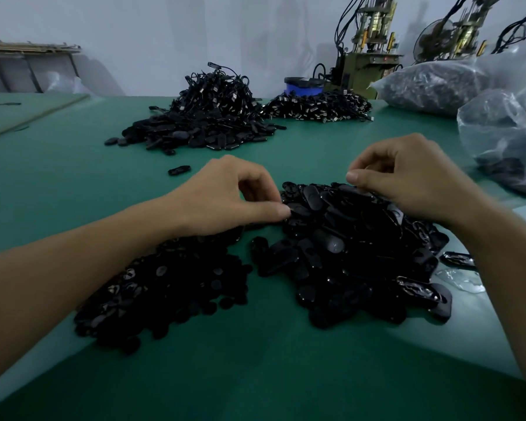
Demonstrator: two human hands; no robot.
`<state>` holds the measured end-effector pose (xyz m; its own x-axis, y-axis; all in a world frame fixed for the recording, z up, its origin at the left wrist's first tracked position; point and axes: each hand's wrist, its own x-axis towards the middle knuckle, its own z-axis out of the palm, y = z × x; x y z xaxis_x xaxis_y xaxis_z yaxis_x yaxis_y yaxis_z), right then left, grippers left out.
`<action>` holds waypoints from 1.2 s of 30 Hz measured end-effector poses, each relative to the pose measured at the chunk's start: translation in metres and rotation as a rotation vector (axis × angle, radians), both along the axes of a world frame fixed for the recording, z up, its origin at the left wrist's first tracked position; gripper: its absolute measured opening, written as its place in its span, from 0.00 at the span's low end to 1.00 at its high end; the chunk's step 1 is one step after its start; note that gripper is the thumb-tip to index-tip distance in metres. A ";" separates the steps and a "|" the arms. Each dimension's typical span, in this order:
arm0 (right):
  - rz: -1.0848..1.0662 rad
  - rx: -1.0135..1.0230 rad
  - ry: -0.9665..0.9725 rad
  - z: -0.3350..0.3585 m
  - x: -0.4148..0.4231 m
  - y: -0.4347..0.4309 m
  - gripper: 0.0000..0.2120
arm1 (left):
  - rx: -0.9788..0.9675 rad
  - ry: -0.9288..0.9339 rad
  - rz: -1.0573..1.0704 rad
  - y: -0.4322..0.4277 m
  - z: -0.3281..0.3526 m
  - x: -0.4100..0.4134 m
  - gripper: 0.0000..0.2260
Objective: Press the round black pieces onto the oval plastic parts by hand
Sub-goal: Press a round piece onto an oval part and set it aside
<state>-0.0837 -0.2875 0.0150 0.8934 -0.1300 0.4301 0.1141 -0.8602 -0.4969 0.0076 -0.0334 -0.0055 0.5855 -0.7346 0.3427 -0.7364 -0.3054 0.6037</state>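
L hand (225, 196), R hand (407, 177) at oval pile (346, 253), axes mixed

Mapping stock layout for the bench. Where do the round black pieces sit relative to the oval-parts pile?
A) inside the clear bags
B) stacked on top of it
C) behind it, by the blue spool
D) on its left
D: the pile of round black pieces lies on the green table left of the oval-parts pile, partly under the left forearm.

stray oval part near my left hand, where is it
Head view, centre-left: stray oval part lies on the green mat between the left hand and the far pile.
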 end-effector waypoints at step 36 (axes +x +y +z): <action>0.344 -0.176 0.424 0.009 -0.017 0.048 0.07 | -0.088 0.118 0.280 0.030 -0.009 -0.006 0.05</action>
